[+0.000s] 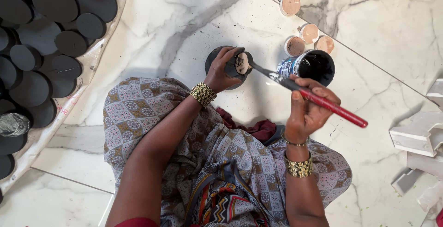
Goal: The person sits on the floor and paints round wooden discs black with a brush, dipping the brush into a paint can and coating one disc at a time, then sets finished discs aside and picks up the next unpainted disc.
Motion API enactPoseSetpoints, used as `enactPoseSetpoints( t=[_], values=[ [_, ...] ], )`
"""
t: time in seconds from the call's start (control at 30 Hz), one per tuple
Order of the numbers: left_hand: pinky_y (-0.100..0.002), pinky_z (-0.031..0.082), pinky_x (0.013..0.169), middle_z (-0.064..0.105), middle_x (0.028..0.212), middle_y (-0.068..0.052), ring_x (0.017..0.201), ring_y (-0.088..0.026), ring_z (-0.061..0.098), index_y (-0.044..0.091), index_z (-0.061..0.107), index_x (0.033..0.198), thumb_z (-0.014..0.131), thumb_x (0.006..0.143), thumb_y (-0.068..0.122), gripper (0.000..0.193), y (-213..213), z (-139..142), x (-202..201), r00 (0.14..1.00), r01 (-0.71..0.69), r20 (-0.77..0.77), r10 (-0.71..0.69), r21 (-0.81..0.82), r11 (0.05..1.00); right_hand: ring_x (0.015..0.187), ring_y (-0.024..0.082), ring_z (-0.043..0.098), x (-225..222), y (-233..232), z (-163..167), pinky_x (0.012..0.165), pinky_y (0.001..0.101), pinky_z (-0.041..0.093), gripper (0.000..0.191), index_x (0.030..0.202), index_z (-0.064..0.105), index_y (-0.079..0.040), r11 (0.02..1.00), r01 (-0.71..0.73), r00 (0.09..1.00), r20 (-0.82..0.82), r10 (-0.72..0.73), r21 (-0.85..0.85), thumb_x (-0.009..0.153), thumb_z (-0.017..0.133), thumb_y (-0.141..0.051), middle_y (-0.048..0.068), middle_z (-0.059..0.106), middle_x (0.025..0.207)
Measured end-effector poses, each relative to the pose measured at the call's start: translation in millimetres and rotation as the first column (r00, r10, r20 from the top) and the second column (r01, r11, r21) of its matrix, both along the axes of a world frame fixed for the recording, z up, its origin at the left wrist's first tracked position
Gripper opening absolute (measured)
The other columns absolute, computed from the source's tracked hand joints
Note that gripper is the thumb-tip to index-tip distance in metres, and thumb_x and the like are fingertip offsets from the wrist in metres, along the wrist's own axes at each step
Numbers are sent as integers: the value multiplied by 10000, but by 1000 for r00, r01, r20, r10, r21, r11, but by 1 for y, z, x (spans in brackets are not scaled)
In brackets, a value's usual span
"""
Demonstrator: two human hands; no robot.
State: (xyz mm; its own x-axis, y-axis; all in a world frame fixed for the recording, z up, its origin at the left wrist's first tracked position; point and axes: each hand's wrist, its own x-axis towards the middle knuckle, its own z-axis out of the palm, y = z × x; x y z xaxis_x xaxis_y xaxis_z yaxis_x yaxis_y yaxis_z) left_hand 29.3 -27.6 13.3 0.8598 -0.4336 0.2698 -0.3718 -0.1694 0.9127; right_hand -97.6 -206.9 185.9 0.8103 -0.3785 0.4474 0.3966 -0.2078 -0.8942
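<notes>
A marble floor [194,19] carries a spread of black-painted discs [50,3] at the person's left, a can of black paint [313,65] ahead, and bare wooden discs [295,45] beyond it. The left hand [220,72] pinches a small half-painted disc [241,63], fingers closed round its rim. The right hand [307,109] grips a red-handled brush [318,100], bristles touching the disc. Best to keep strokes light, covering the bare patch while sparing the fingertips.

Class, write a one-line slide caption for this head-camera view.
Left hand holds a small round disc while the right hand brushes it black with a red-handled paintbrush, beside an open paint tin.
</notes>
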Motion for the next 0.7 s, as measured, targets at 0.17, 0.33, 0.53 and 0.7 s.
enactPoseSetpoints(
  t=[0.17,0.33,0.53,0.7],
  values=[
    [-437,550,1120,543,1409,-156,1306,-340,595,110,500,1473,889,650,138,911,1,-1,2,996,-35,-86,32,-35,999,1179,313,667,-5,3,6,1136,488,573,383,1304,350,-95,1000,-16,1000,-5,16,-12,1088,612,81,221,611,1210],
    [-463,531,1103,524,1425,-175,1327,-368,562,106,488,1477,896,643,131,929,-1,-3,-4,994,101,51,-98,-52,994,1216,316,654,10,-1,-1,1173,491,553,359,1269,347,-84,999,43,999,23,-42,-30,1110,615,94,216,598,1242],
    [-458,536,1063,555,1384,-185,1274,-365,581,78,490,1441,934,615,187,943,-2,-11,-1,998,44,51,-41,-56,997,1186,287,619,7,7,-3,1155,510,614,364,1275,373,-76,999,18,1000,11,-18,-34,1086,632,96,160,500,1222],
    [-420,571,1052,610,1318,-161,1210,-321,657,52,533,1404,963,651,254,890,0,-23,3,990,-111,-89,112,16,994,1184,303,657,-6,13,6,1104,457,582,363,1256,342,-88,996,-55,997,-50,52,-67,1070,601,83,214,592,1231]
  ],
)
